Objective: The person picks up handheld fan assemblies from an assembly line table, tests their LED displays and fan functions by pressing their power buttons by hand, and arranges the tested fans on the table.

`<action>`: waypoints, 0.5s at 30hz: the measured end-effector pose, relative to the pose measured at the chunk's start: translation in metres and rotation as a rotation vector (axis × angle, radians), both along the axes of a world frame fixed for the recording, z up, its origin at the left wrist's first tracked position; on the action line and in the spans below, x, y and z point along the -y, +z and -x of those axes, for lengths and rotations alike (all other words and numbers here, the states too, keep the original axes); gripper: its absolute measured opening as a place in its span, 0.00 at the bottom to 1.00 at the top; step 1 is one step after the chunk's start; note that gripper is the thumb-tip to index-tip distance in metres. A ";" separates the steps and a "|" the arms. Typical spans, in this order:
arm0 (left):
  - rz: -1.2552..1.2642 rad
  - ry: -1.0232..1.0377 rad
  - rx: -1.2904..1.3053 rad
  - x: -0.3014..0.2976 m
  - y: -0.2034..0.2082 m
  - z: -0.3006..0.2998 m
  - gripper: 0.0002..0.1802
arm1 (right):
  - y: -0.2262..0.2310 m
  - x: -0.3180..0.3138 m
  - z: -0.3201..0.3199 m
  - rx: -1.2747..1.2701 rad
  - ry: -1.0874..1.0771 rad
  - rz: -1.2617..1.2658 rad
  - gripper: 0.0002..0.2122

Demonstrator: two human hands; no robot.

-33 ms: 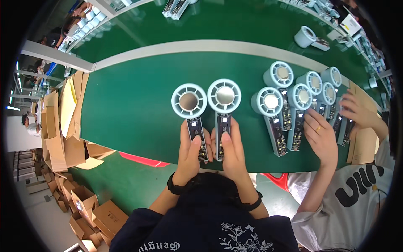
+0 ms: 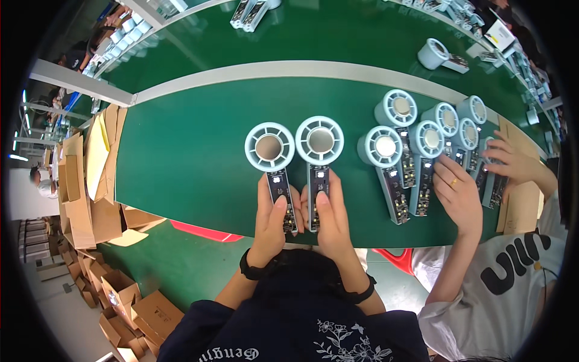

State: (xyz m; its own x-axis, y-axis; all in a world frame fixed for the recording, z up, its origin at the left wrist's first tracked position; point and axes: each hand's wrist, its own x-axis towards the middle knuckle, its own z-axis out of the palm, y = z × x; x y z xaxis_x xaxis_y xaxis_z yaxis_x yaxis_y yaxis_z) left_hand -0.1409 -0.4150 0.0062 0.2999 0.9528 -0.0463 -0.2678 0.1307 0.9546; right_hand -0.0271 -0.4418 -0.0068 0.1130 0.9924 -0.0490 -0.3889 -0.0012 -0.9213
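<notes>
My left hand (image 2: 269, 224) is closed around the handle of a handheld fan (image 2: 277, 181) with a pale blue round head. My right hand (image 2: 331, 223) grips a second fan of the same kind (image 2: 317, 180). Both stand side by side, heads pointing away from me, with a silvery disc in the middle of each spoked ring. The handles lie uncovered, showing dark circuit boards with a small white lit spot. My thumbs press on the lower part of these boards; the other fingers wrap underneath and are partly hidden.
Several similar fans (image 2: 384, 146) lie at the right, where a co-worker's hands (image 2: 459, 199) touch some of them. A pale rail (image 2: 289, 68) separates off another green surface holding a single fan (image 2: 433, 54). Cardboard boxes (image 2: 123, 289) crowd the left floor.
The whole view has shifted very slightly. Both fans stay in my hands, and the disc in the right one looks darker now.
</notes>
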 end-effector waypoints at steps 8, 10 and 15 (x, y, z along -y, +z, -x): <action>0.064 -0.014 -0.005 0.001 -0.001 0.005 0.28 | 0.008 0.002 0.001 -0.004 0.010 -0.006 0.20; 0.055 -0.023 -0.007 0.001 -0.005 0.005 0.28 | 0.008 0.003 0.001 -0.029 0.010 0.008 0.20; 0.100 -0.016 -0.035 0.001 0.000 0.006 0.28 | 0.004 0.006 0.002 0.019 0.000 0.005 0.21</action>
